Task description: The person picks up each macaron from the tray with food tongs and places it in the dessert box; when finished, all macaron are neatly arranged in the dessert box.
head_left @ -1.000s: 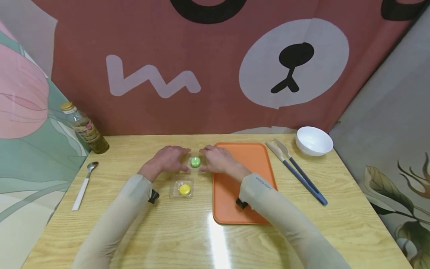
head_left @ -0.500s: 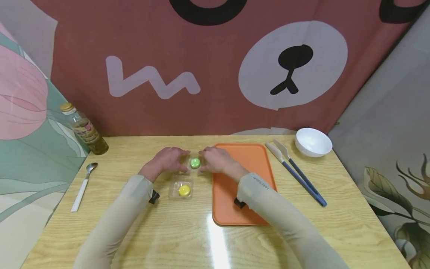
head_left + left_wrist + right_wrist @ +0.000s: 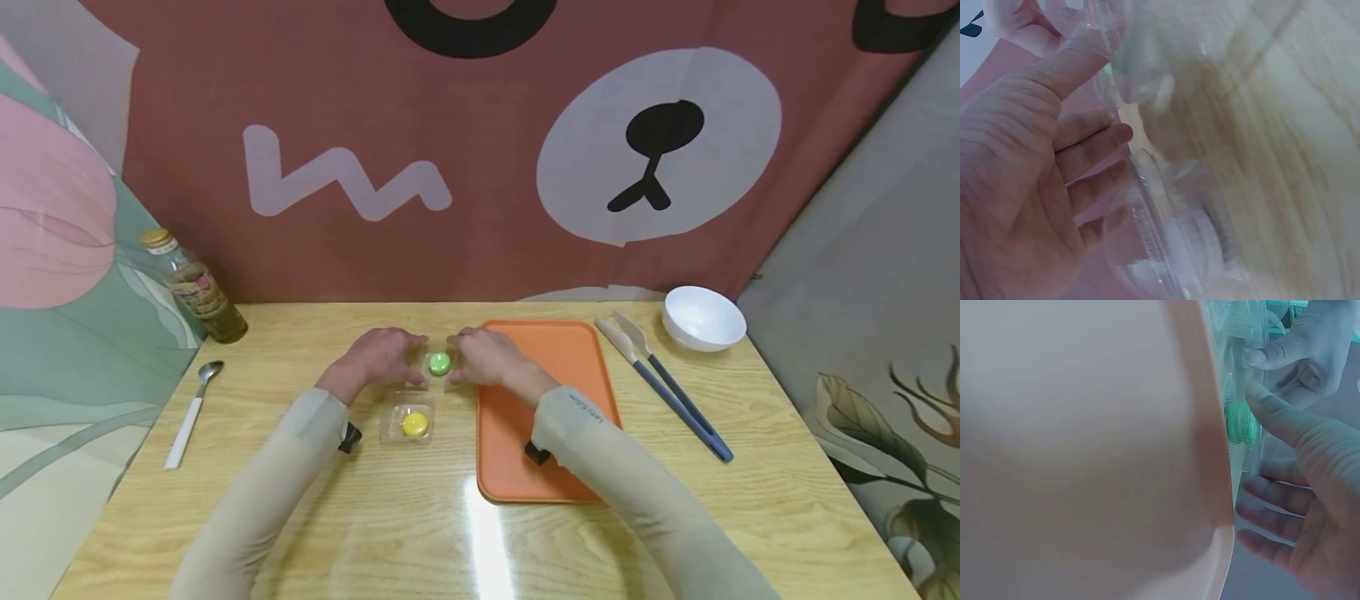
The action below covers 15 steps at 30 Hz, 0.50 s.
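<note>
A small clear plastic box [image 3: 427, 349] with a round, glossy green item [image 3: 439, 364] inside lies between the two hands. My left hand [image 3: 381, 357] holds its left side, thumb and fingertips at the edge. On the opposite side my right hand [image 3: 487, 357] grips it over the tray's left rim. In the right wrist view, both thumbs reach the box edge beside the green item [image 3: 1240, 422]. A second clear box [image 3: 387, 429], holding a round yellow item [image 3: 415, 424], sits on the table just nearer to me.
An orange tray [image 3: 551, 467] lies under my right forearm. To its right are two blue-handled utensils [image 3: 667, 387] and a white bowl [image 3: 703, 318]. A spoon [image 3: 193, 417] and an oil bottle [image 3: 198, 292] are at the left. Behind the wooden table [image 3: 360, 533] hangs a printed curtain [image 3: 337, 258].
</note>
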Available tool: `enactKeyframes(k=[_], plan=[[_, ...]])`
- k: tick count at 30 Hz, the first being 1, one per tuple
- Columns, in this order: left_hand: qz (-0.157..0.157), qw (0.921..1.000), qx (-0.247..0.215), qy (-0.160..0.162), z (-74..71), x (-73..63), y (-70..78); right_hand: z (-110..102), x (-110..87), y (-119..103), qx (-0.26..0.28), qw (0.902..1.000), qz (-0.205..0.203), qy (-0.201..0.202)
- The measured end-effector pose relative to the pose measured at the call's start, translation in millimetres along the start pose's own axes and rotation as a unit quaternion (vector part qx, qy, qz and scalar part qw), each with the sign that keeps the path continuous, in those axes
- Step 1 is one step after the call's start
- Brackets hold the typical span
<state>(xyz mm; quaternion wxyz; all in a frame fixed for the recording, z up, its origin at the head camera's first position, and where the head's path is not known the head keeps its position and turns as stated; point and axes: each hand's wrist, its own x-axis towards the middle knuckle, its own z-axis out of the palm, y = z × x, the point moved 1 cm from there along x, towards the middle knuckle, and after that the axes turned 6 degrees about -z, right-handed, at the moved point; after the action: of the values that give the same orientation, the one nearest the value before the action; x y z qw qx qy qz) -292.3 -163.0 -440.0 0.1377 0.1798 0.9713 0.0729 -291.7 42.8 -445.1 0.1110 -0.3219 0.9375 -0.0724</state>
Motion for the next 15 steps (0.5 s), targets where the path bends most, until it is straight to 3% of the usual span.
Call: enactKeyframes(k=[11, 15], plan=[[-0.025, 0.9993, 0.013, -0.024, -0.4, -5.9, 1.8, 2.3, -0.9, 1.9, 0.003, 0.9999, -0.006, -0.011], [-0.023, 0.9995, -0.010, -0.021, -6.0, -8.7, 0.0, -0.5, -2.4, 4.3, 0.016, 0.9996, -0.017, 0.017]])
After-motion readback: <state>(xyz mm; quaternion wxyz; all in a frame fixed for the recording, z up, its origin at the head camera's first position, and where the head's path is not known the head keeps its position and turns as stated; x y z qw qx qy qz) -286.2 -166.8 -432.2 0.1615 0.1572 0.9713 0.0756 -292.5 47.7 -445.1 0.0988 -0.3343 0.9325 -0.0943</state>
